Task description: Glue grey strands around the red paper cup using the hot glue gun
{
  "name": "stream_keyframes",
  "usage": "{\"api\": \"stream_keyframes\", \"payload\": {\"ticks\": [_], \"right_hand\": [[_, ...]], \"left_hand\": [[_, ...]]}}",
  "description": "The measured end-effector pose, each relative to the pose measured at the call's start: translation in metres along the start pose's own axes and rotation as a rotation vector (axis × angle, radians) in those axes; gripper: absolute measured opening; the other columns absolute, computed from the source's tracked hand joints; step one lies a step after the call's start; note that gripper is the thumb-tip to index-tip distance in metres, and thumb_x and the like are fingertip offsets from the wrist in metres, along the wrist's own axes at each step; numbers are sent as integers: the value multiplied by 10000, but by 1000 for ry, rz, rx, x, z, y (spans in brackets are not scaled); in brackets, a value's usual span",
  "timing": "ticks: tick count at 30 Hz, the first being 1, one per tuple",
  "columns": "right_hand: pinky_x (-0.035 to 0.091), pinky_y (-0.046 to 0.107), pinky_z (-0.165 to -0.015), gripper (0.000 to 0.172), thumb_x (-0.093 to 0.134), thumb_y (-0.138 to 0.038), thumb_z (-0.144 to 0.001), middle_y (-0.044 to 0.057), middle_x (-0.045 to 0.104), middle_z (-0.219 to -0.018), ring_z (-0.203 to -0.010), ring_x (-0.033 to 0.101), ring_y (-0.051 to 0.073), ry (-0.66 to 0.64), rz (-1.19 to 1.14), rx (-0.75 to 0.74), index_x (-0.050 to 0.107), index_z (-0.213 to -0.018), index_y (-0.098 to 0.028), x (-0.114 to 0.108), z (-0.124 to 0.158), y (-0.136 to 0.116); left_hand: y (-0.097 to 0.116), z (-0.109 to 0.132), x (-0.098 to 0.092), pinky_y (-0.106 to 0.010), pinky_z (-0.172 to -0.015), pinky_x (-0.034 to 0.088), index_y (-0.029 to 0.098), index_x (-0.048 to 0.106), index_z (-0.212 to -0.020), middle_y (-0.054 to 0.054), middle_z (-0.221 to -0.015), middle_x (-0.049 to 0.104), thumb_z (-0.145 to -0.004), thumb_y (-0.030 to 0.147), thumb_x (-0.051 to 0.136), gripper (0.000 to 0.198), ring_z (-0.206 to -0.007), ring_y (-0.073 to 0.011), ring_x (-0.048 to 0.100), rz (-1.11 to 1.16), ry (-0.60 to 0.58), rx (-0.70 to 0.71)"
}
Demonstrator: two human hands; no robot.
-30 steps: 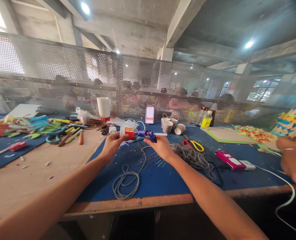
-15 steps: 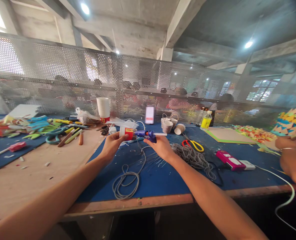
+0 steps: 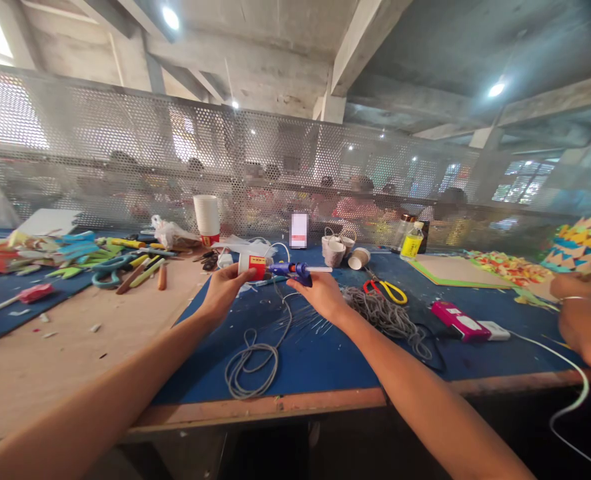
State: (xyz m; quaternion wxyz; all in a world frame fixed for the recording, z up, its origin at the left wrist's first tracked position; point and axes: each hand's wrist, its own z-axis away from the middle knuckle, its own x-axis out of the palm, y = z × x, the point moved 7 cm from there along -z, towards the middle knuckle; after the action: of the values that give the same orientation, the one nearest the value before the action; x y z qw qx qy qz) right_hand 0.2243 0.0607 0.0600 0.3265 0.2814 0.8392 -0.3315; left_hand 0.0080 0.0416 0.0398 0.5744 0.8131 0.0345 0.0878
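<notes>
My left hand (image 3: 222, 288) is closed around a small paper cup (image 3: 252, 265) with a red and white print, held on its side above the blue mat (image 3: 315, 353). My right hand (image 3: 319, 291) grips a blue glue gun (image 3: 292, 269), whose nozzle points left and meets the cup. A white glue stick pokes out of the gun's back end. A grey cord (image 3: 255, 353) lies coiled on the mat under my hands.
A stack of white cups (image 3: 206, 217), a phone (image 3: 299, 229), paper cups (image 3: 336, 251), yellow-handled scissors (image 3: 386, 289), a grey cord tangle (image 3: 388, 317) and a pink box (image 3: 459, 320) lie beyond. Coloured scraps (image 3: 75, 257) cover the left. Another person's hands (image 3: 582, 307) work at right.
</notes>
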Motion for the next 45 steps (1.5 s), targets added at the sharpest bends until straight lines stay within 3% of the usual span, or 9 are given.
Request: {"api": "stream_keyframes", "payload": {"ticks": [33, 45], "right_hand": [[511, 318, -855, 346, 615, -517, -933, 75, 778, -1045, -1052, 706, 278, -58, 21, 2, 754, -1113, -257, 0, 2, -4], [507, 308, -829, 336, 615, -522, -932, 81, 784, -1006, -1009, 718, 276, -73, 39, 4, 772, -1056, -253, 0, 3, -5]], "left_hand": [[-2, -3, -6, -381, -818, 529, 166, 814, -937, -86, -872, 806, -694, 384, 816, 326, -845, -279, 725, -17, 39, 23], [-4, -2, -5, -353, -718, 527, 155, 804, -966, -77, -835, 798, -656, 406, 831, 399, -744, -253, 711, 4, 52, -27]]}}
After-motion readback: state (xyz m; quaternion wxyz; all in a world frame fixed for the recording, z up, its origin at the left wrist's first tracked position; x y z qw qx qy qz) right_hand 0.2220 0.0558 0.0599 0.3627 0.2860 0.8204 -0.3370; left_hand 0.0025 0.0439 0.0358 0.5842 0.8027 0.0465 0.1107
